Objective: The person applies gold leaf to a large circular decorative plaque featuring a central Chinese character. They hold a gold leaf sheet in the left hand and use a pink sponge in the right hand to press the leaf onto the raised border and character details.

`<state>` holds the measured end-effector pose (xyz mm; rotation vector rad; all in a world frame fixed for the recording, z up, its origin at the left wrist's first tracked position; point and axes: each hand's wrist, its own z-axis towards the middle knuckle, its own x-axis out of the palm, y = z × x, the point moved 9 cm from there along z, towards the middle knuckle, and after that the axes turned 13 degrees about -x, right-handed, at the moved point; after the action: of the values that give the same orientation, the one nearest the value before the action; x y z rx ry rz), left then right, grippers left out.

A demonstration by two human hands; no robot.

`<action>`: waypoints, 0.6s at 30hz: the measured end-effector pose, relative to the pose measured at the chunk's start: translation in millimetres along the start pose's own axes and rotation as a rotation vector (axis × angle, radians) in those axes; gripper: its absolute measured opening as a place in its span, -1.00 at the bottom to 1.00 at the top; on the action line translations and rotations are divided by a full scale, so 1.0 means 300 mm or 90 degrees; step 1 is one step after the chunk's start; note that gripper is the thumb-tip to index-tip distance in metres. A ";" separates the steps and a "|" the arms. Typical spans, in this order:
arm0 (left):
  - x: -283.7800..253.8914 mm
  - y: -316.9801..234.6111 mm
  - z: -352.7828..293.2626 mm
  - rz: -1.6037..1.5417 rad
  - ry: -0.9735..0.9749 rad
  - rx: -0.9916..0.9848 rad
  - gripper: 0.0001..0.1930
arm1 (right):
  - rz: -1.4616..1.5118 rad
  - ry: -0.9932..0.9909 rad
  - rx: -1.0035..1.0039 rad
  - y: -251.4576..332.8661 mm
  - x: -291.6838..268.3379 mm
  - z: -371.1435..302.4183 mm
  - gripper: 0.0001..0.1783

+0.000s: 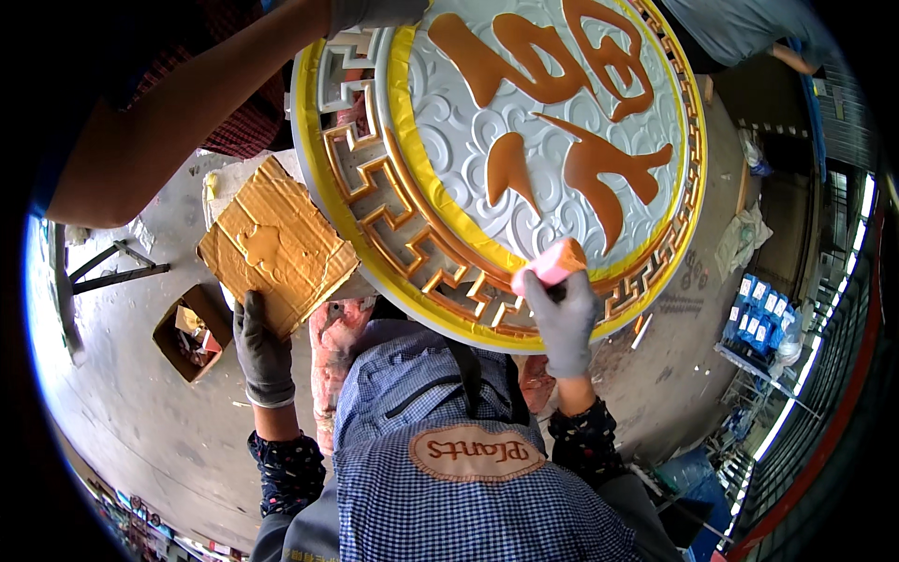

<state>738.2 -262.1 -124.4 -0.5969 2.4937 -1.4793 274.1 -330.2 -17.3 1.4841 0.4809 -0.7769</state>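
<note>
My gloved left hand grips the lower edge of a cardboard piece, which carries a shiny smear of gold-brown paint. In my gloved right hand is a pink sponge with an orange-gold paint-stained end. The sponge is over the near edge of a large round decorative panel; I cannot tell whether it touches. Yellow strips line the panel's rims around a pale grey carved centre with raised brown-gold characters. The openwork key-pattern border is partly gold, while its upper-left stretch looks grey-white.
A co-worker's bare arm reaches in from the upper left, its gloved hand at the panel's far edge. Another person is at the upper right. On the floor stand an open carton and a dark metal stand. Blue packages sit at right.
</note>
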 end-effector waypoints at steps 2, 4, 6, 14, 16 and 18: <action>-0.018 -0.019 -0.022 0.304 -0.039 0.188 -0.53 | 0.009 0.020 -0.045 0.090 0.066 0.047 -0.63; -0.051 0.043 -0.002 0.151 -0.008 0.063 -0.40 | 0.019 0.040 -0.061 0.109 0.140 0.073 -0.62; -0.051 0.097 0.009 -0.064 0.027 -0.088 -0.41 | 0.021 0.036 -0.079 0.099 0.170 0.077 -0.63; 0.018 0.073 -0.009 -0.236 0.053 -0.167 -0.57 | -0.141 0.015 -0.026 -0.065 -0.043 -0.040 -0.63; 0.047 0.045 -0.025 -0.200 0.034 -0.131 -0.61 | -0.079 -0.005 0.023 -0.071 -0.079 -0.050 -0.64; 0.062 0.044 -0.028 -0.196 0.044 -0.136 -0.58 | -0.055 -0.008 0.006 -0.022 -0.069 -0.033 -0.64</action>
<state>715.3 -257.7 -130.9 -1.0242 2.7337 -1.3526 257.0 -316.6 -7.6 1.4734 0.5353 -0.8569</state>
